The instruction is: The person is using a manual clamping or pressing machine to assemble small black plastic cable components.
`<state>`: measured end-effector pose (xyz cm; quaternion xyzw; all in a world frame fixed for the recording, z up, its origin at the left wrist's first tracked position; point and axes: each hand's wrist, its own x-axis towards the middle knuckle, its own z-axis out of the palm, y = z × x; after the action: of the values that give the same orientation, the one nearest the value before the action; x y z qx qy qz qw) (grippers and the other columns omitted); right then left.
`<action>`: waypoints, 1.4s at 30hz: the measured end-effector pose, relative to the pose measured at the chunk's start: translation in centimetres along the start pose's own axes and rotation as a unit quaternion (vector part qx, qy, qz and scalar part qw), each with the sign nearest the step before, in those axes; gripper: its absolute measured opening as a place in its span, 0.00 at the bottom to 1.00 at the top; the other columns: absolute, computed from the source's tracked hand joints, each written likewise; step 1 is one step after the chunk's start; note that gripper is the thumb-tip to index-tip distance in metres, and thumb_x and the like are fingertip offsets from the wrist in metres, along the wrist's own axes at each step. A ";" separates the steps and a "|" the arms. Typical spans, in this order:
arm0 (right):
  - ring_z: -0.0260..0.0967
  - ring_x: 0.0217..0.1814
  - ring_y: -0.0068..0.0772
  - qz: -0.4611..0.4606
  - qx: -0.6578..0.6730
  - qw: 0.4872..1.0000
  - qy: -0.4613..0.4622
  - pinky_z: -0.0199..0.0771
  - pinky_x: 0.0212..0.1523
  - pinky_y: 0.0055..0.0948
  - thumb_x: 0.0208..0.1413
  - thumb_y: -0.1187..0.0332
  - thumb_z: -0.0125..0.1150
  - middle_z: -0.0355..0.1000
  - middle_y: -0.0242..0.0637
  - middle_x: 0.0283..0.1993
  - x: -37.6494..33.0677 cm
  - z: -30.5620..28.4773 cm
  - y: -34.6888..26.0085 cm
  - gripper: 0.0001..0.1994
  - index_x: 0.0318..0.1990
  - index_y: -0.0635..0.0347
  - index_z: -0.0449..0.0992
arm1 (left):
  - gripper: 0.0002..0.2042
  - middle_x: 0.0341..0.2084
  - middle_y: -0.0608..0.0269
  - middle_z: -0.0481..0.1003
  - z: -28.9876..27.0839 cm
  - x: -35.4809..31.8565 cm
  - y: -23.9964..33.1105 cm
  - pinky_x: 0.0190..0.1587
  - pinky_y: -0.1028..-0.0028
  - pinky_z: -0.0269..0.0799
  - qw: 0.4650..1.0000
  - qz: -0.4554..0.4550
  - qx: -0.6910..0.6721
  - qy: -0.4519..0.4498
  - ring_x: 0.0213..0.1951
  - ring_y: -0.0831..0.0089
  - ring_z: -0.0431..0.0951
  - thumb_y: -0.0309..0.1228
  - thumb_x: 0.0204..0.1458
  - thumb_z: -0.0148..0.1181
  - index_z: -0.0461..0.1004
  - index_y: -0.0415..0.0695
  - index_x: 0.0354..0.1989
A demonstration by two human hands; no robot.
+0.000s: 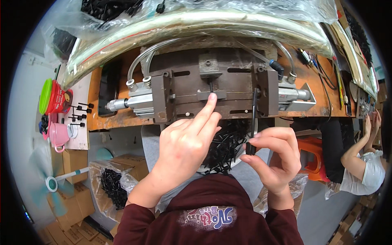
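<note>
My left hand (183, 143) reaches over a dark metal fixture (188, 84) on the bench. Its index finger is stretched out, with the tip on a small grey block (221, 95) at the fixture's middle. The other fingers bend loosely and hold nothing. My right hand (279, 155) pinches the thick lower end of a slim black rod-like part (254, 116) between thumb and fingers. The part stands nearly upright in the view, its thin end by the fixture's right jaw (267, 92). Below the fixture, a pale basin (222, 170) full of similar black parts sits at my lap.
Air cylinders with clear hoses (139, 59) flank the fixture. Plastic-wrapped material (196, 18) lies behind it. A bag of black parts (112, 185), cardboard boxes (73, 204) and a fan (52, 183) stand left. An orange stool (312, 157) and a co-worker (363, 171) are right.
</note>
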<state>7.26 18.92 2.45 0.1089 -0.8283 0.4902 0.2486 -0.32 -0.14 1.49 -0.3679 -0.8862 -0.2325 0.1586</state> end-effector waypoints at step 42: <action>0.75 0.25 0.36 -0.095 -0.222 0.963 -0.120 0.73 0.24 0.26 0.47 0.75 0.69 0.74 0.48 0.56 1.6 5.9 1.3 0.11 0.37 0.65 0.74 | 0.21 0.41 0.51 0.80 0.2 -6.1 1.1 0.33 0.73 0.79 0.940 -0.048 -0.315 0.120 0.31 0.66 0.82 0.16 0.42 0.67 0.76 0.36 0.49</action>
<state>3.54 14.57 -0.09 0.1875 -0.9259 0.2513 0.2108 4.60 -2.90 -1.07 -0.3256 -0.7586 -0.5495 0.1288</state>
